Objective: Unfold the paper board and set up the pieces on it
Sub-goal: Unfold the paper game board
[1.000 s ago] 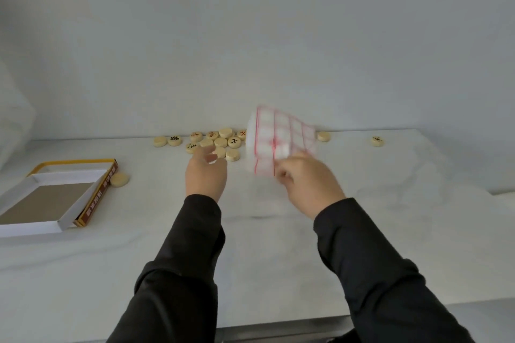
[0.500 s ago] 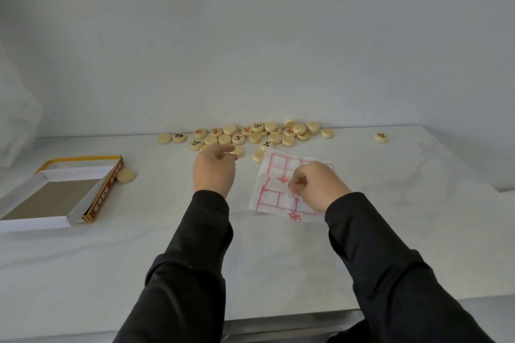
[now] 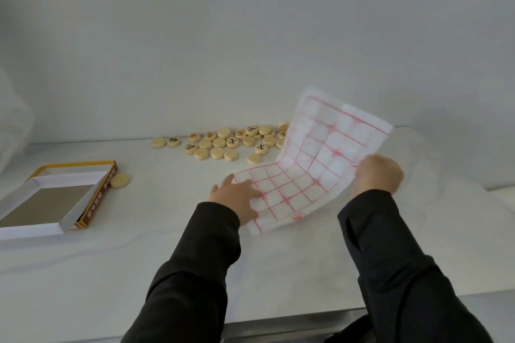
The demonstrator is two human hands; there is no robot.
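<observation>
The white paper board (image 3: 312, 164) with a red grid is half unfolded on the white table (image 3: 139, 259). Its near part lies flat and its far part stands up, bent at a crease. My left hand (image 3: 237, 198) presses flat on the lying part's left side with straight fingers. My right hand (image 3: 376, 175) grips the raised flap's right edge. Several round cream pieces (image 3: 223, 145) with black or red characters lie in a loose heap behind the board; the raised flap hides some of them.
An open cardboard box (image 3: 47, 198) with a yellow-brown rim lies at the table's left, with one lone piece (image 3: 119, 180) leaning beside it. A white wall runs close behind the table. The table's front edge is near my elbows.
The board lay folded and small on the table half a second ago. Now my right hand has lifted a flap open to the right, and my left hand has moved onto the flat part.
</observation>
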